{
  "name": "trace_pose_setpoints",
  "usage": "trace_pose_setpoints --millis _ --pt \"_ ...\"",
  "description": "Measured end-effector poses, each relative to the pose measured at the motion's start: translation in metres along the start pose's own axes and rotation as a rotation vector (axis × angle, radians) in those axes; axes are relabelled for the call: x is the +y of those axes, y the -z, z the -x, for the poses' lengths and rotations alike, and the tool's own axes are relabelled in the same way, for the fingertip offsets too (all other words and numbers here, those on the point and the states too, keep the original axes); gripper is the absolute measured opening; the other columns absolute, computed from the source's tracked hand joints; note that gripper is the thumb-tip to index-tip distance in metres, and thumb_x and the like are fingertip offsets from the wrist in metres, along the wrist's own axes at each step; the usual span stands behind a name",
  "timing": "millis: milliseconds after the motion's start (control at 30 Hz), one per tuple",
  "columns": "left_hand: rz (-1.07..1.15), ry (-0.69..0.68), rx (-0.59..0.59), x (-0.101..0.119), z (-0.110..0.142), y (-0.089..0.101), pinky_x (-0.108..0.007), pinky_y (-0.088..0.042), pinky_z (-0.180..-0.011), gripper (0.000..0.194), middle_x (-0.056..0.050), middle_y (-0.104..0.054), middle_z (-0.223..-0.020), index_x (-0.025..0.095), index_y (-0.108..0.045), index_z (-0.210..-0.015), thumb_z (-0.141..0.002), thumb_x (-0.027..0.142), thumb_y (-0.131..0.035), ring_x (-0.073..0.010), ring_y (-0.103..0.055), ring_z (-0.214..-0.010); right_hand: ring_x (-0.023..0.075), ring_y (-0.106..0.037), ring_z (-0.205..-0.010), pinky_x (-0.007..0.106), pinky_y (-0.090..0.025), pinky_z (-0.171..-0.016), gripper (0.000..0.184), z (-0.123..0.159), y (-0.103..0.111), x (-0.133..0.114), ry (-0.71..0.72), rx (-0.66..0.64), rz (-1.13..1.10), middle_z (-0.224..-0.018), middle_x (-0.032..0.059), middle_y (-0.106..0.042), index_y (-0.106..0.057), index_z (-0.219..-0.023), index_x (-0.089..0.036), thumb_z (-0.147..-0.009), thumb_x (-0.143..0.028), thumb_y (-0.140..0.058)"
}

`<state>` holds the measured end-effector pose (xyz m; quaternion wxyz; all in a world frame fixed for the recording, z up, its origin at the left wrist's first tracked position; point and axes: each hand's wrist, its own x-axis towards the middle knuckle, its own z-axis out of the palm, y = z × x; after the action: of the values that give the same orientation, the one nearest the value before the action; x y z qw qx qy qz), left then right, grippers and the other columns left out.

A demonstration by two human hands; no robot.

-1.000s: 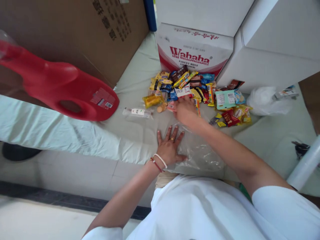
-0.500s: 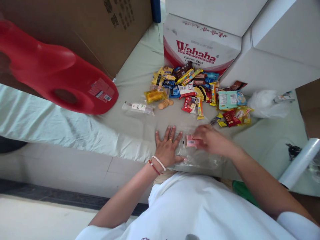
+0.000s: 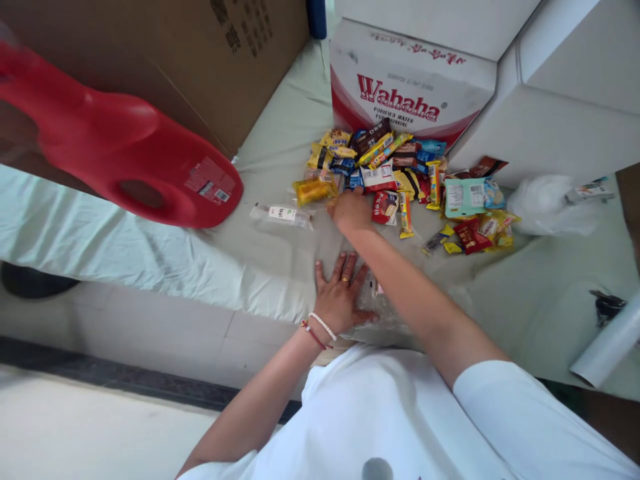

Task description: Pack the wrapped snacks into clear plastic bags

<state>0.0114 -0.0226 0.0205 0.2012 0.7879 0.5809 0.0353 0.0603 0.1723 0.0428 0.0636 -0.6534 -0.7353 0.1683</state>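
Observation:
My left hand (image 3: 340, 297) lies flat with fingers spread on a sheet of clear plastic (image 3: 400, 317), which looks like a bag. A pink packet (image 3: 379, 288) lies on or in this plastic, mostly hidden behind my right forearm. My right hand (image 3: 353, 212) reaches forward to the round tan biscuits, its fingers curled over them; only an edge of the biscuits (image 3: 331, 207) shows. Just beyond the fingers is a yellow packet (image 3: 315, 190). A clear wrapper with a white label (image 3: 283, 214) lies to the left.
Several wrapped snacks (image 3: 377, 177) are heaped against a Wahaha carton (image 3: 400, 93). A red jug (image 3: 175, 167) lies at left before a brown box (image 3: 200, 67). On the right are a crumpled white bag (image 3: 545, 207), a plastic roll (image 3: 607, 347) and white boxes (image 3: 560, 113).
My right hand has left the pink packet and moved forward and left to the biscuits, its forearm now crossing over the plastic. The left hand stays pressed flat.

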Motion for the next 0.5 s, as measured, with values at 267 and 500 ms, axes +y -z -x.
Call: trace_pose_setpoints --millis 267,500 --pt "-0.044 0.012 0.021 0.002 0.000 0.000 -0.080 -0.002 -0.116 0.112 -0.017 -0.021 -0.170 0.025 -0.034 -0.159 -0.067 0.076 -0.073 -0.0464 -0.017 -0.155 0.0213 -0.064 -0.097 0.034 -0.054 -0.087 0.016 0.020 0.012 0.024 0.144 -0.072 -0.317 -0.106 0.0097 -0.067 -0.066 -0.104 -0.016 -0.089 -0.020 -0.067" --pt "-0.045 0.016 -0.001 0.002 0.001 0.002 -0.077 -0.003 -0.118 0.103 -0.016 -0.019 -0.170 0.026 -0.035 -0.159 -0.072 0.070 -0.073 -0.0427 -0.018 -0.156 0.0142 -0.064 -0.064 0.027 -0.055 -0.056 0.019 0.173 0.113 0.103 0.345 -0.059 -1.081 -0.085 -0.0008 -0.068 -0.068 -0.095 -0.031 -0.082 -0.041 -0.077"
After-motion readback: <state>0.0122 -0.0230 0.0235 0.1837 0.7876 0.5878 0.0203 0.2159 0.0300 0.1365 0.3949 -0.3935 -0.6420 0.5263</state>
